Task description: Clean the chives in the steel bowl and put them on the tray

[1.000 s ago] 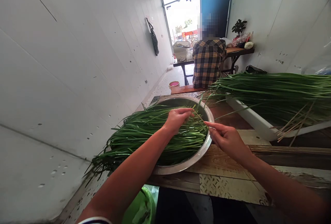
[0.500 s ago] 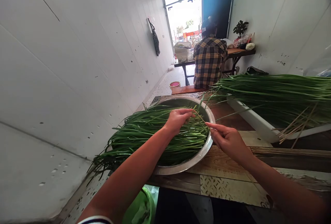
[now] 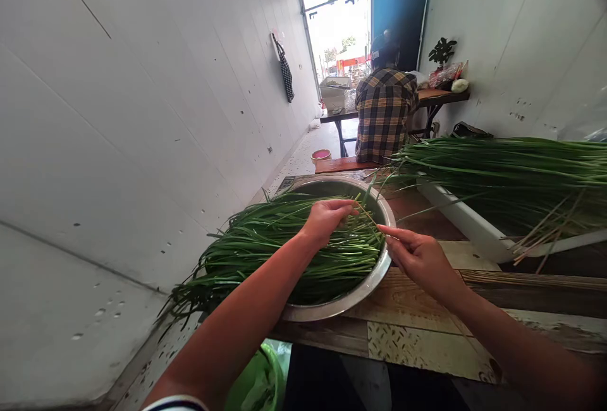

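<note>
Over a round metal basin [image 3: 348, 308] heaped with long garlic chives [image 3: 279, 221], my left hand [image 3: 327, 218] pinches at the pale stalk ends; its fingertips partly hide what is between them. A thin bamboo skewer [image 3: 367, 214] slants down from there to my right hand [image 3: 420, 259], at the basin's right rim. My right thumb and index finger are closed on it. The chives lie with cut ends to the right and leaves drooping over the left rim.
More chives [image 3: 512, 164] lie across a white box [image 3: 467, 221] on the right, with several loose skewers [image 3: 545, 231] at its corner. Long thin sticks [image 3: 531, 281] lie on the table [image 3: 403, 335]. Below is a green bucket [image 3: 272, 373]. A person [image 3: 386, 107] sits ahead, back turned.
Almost nothing differs. Both hands keep the same grip and place, and the view has shifted very slightly.
</note>
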Motion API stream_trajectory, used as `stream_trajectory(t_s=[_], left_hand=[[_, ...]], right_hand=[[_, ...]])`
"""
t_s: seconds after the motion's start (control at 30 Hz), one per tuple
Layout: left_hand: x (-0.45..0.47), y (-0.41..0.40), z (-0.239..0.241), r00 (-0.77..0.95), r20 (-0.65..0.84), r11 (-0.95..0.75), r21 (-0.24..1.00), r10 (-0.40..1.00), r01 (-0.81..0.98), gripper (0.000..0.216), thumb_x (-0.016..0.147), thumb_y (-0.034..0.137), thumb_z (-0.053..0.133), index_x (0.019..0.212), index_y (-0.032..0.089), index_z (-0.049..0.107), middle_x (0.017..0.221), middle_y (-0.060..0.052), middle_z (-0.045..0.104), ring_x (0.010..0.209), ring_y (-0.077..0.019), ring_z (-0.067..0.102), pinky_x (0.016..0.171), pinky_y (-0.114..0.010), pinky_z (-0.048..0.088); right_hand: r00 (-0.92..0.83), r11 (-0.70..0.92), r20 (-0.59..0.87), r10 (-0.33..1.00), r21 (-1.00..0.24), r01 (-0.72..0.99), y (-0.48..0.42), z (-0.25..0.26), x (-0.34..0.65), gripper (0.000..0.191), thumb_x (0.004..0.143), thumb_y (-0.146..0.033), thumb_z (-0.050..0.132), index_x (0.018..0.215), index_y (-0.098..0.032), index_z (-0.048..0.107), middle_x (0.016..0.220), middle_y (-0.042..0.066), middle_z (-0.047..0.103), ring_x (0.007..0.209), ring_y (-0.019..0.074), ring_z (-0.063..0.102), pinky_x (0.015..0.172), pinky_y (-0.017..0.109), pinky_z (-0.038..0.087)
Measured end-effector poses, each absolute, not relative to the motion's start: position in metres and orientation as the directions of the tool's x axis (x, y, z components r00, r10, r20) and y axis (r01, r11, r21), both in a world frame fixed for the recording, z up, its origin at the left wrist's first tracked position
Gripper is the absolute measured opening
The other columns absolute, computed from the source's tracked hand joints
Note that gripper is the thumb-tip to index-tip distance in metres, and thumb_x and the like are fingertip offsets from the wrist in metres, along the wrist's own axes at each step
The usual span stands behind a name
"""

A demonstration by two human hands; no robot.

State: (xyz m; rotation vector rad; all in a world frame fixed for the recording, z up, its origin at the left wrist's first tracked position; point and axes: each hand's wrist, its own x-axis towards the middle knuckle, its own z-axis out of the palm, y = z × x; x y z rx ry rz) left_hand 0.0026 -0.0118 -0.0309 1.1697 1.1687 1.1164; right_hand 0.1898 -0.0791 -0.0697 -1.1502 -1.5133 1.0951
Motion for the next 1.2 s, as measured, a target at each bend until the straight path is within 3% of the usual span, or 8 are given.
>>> stream_trajectory(t_s=[0.47,0.6,0.77,0.9,1.03,1.2], left_hand=[[0.003,-0.014,-0.030,0.074,-0.051,0.050,0.999,0.996,0.019,0.027,0.065,0.022,0.070,0.089,0.010,0.074,0.073,-0.006,0.070,0.049,-0.0039,0.042,0.047,-0.019,0.031],[0.003,-0.013,-0.034,0.090,0.016,-0.025,0.995,0.996,0.099,0.028,0.068,0.025,0.068,0.091,0.012,0.075,0.075,-0.006,0.072,0.050,-0.0049,0.044,0.048,-0.020,0.035],[0.005,-0.012,-0.039,0.052,0.236,-0.242,0.932,0.970,0.270,0.023,0.073,0.025,0.064,0.091,0.015,0.075,0.082,-0.006,0.074,0.068,-0.0131,0.062,0.066,-0.024,0.048],[0.007,-0.014,-0.037,0.072,0.312,-0.317,0.887,0.947,0.336,0.021,0.075,0.024,0.063,0.091,0.017,0.076,0.087,-0.006,0.075,0.082,-0.0176,0.067,0.078,-0.027,0.051],[0.010,-0.019,-0.038,0.206,0.345,-0.399,0.836,0.916,0.376,0.021,0.078,0.026,0.063,0.093,0.018,0.075,0.089,-0.006,0.075,0.084,-0.0180,0.068,0.079,-0.028,0.051],[0.013,-0.031,-0.025,0.613,0.290,-0.588,0.723,0.735,0.364,0.020,0.079,0.025,0.062,0.091,0.018,0.076,0.093,-0.007,0.074,0.086,-0.0168,0.067,0.078,-0.024,0.050]], right_hand=[[-0.158,0.177,0.149,0.976,-0.968,0.180,-0.077,-0.071,0.190,0.047,0.085,-0.041,0.052,0.115,-0.007,0.065,0.053,-0.004,0.040,0.047,0.0086,0.030,0.043,0.023,0.023],[-0.159,0.159,0.133,0.978,-0.973,0.165,-0.077,-0.072,0.189,0.046,0.085,-0.042,0.052,0.113,-0.007,0.064,0.057,-0.001,0.047,0.049,0.0094,0.035,0.043,0.023,0.027],[-0.169,0.151,0.127,0.977,-0.979,0.135,-0.076,-0.073,0.190,0.042,0.086,-0.043,0.052,0.107,-0.009,0.065,0.060,0.000,0.051,0.051,0.0101,0.039,0.045,0.023,0.031],[-0.168,0.162,0.139,0.976,-0.978,0.135,-0.077,-0.069,0.189,0.038,0.087,-0.043,0.051,0.100,-0.011,0.066,0.054,-0.003,0.046,0.047,0.0089,0.037,0.043,0.022,0.029],[-0.169,0.178,0.155,0.973,-0.975,0.131,-0.079,-0.061,0.188,0.033,0.089,-0.042,0.049,0.093,-0.013,0.064,0.047,-0.006,0.042,0.042,0.0078,0.035,0.041,0.021,0.028],[-0.170,0.180,0.156,0.973,-0.975,0.131,-0.076,-0.059,0.190,0.036,0.089,-0.045,0.049,0.070,-0.016,0.057,0.045,-0.005,0.044,0.040,0.0066,0.034,0.039,0.020,0.026]])
